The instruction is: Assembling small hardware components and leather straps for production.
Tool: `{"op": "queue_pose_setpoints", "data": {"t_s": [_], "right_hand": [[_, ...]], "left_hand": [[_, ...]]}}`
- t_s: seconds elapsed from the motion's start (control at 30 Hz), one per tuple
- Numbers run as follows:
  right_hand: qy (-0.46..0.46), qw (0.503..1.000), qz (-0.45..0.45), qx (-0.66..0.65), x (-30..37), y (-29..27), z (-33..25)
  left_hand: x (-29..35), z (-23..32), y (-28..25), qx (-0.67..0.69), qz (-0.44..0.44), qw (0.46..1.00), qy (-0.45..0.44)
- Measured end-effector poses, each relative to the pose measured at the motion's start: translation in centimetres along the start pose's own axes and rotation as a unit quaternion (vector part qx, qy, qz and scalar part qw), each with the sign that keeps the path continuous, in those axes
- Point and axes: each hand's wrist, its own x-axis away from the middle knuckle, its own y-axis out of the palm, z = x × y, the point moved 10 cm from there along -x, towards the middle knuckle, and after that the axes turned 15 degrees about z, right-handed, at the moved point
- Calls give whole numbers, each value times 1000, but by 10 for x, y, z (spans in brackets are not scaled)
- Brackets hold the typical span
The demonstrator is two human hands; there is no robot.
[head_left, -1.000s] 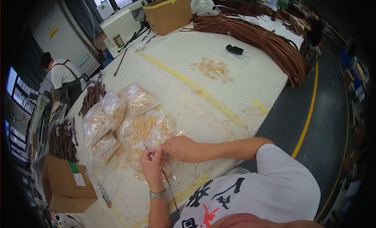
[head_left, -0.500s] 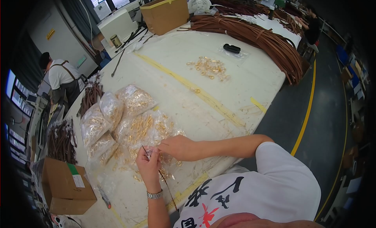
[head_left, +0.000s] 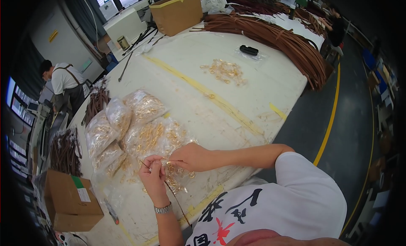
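Note:
My left hand (head_left: 153, 180) is closed around a thin dark strap (head_left: 177, 199). One end of the strap sticks out above the fingers, and the long part trails down past my wrist toward my shirt. Close beside it, my right hand (head_left: 192, 157) pinches a small gold-coloured metal piece (head_left: 169, 162) at its fingertips; its exact shape is too small to tell. Under and behind both hands lies an opened clear plastic bag (head_left: 146, 138) of gold-coloured metal clasps. Loose gold rings and clasps (head_left: 182, 178) lie by my right hand.
Filled plastic bags (head_left: 101, 134) are heaped at left. Cardboard boxes (head_left: 78, 210) (head_left: 177, 15) stand near left and far back. A cutter (head_left: 112, 215), a pile of gold fittings (head_left: 224, 70), a black object (head_left: 248, 50) and brown strap bundles (head_left: 270, 41) share the table. Co-workers are farther off.
My left hand has shifted left, away from my right hand, with the strap in it. A gold-coloured piece now shows at my right fingertips. The person at far left has bent forward.

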Motion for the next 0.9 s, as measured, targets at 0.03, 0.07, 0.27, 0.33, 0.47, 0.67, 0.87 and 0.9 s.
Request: {"op": "queue_pose_setpoints", "data": {"t_s": [0.03,0.07,0.27,0.33,0.47,0.67,0.87,0.9], "right_hand": [[43,993,28,-105,-1,-5,8],[82,973,54,-211,-6,-14,12],[291,841,-49,-454,1,0,31],[283,849,-43,-445,-1,-3,30],[283,878,-26,-385,-1,-10,31],[201,945,38,-254,-4,-23,25],[173,959,91,-205,-5,-27,18],[172,959,88,-206,-4,-26,16]], "left_hand": [[-3,5,-7,69,18,997,-6],[-6,9,-17,139,40,989,-11],[-5,18,-7,-55,2,998,34],[-3,8,-4,-111,-58,991,53],[24,22,28,-184,-144,968,90],[25,8,34,-146,-171,973,46],[20,-2,32,-71,-120,990,30],[21,-6,33,-70,-117,990,30]]}}
